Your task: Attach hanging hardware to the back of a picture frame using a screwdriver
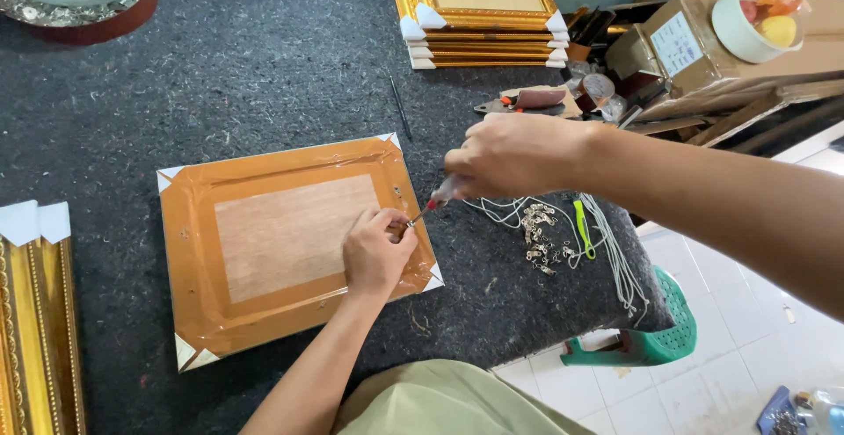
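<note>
While the wrapped frame (281, 242) lies face down, both hands work its edge.
Right hand (519, 155) grips a screwdriver (431, 206); left hand (378, 250) pinches closed at its tip.

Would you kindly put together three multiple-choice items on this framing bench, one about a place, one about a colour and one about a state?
1. Where is the stack of gold frames?
A. At the far edge of the felt table
B. On the floor
C. Under the left hand

2. What colour is the plastic stool?
A. Red
B. Green
C. White

3. How does the frame under the hands lie?
A. Standing upright
B. Flat, back side up
C. Flat, glass side up

Answers:
1 A: the stack sits at the top of the picture, beyond the worked frame.
2 B: the stool beside the table is green.
3 B: a wooden backing board faces up while the left hand rests on it and the right hand holds a screwdriver to its edge.
</note>
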